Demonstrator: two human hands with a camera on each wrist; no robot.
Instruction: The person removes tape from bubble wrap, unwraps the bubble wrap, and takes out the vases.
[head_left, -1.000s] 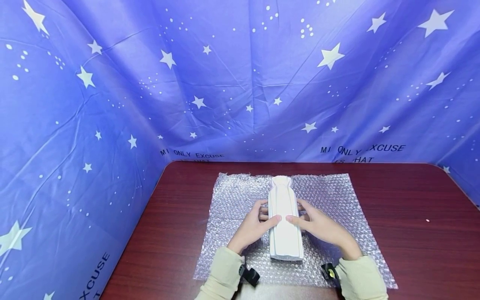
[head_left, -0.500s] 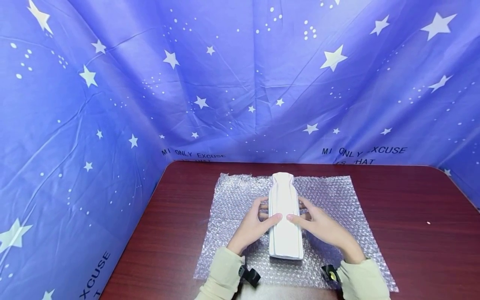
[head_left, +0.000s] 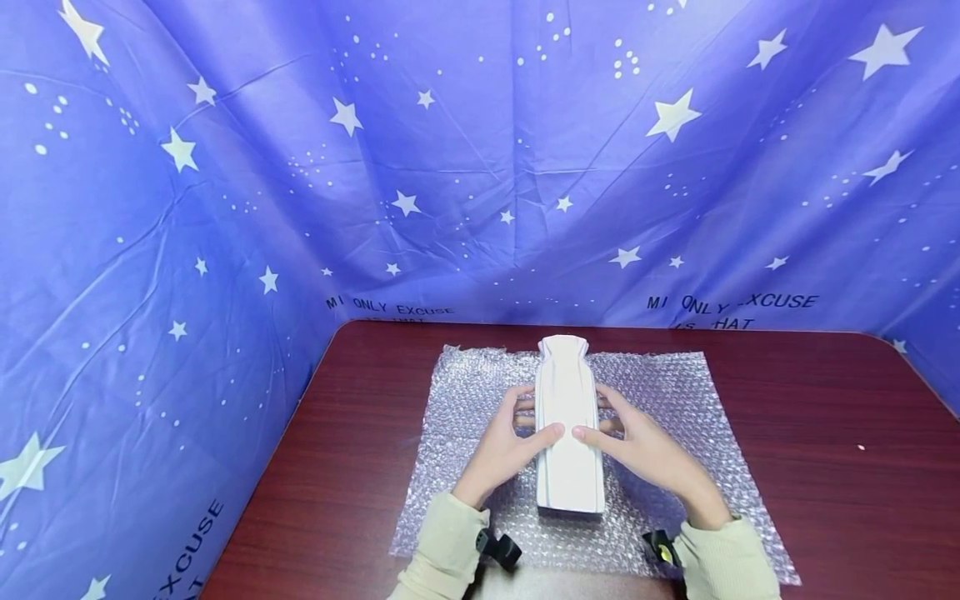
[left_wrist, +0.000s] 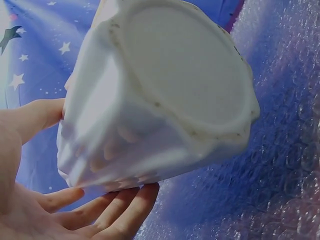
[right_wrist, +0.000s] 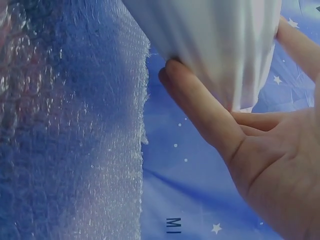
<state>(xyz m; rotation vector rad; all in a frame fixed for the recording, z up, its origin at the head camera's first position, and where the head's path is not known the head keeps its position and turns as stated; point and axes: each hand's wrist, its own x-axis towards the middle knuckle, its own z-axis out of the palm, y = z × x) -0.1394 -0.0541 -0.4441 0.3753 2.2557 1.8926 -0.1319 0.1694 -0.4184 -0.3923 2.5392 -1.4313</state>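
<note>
A white fluted vase (head_left: pixel 570 475) with a narrowed neck lies lengthwise between both hands, its neck toward the far table edge. My left hand (head_left: pixel 504 446) grips its left side, thumb on top and fingers against the side. From the right, my right hand (head_left: pixel 647 446) holds it the same way. Beneath it spreads a sheet of bubble wrap (head_left: pixel 465 392). In the left wrist view the vase's flat round base (left_wrist: pixel 185 65) shows, apart from the wrap. The right wrist view has right-hand fingers (right_wrist: pixel 200 105) against the ridged wall; the neck is mostly hidden there.
The dark red wooden table (head_left: pixel 810 417) extends on both sides of the wrap. A small white speck (head_left: pixel 861 447) lies at the right. Blue star-printed cloth (head_left: pixel 480 167) hangs behind the table and along its left side.
The vase has shifted slightly away and up in both hands, its neck end rising past the wrap's far edge. Both hands keep the same hold.
</note>
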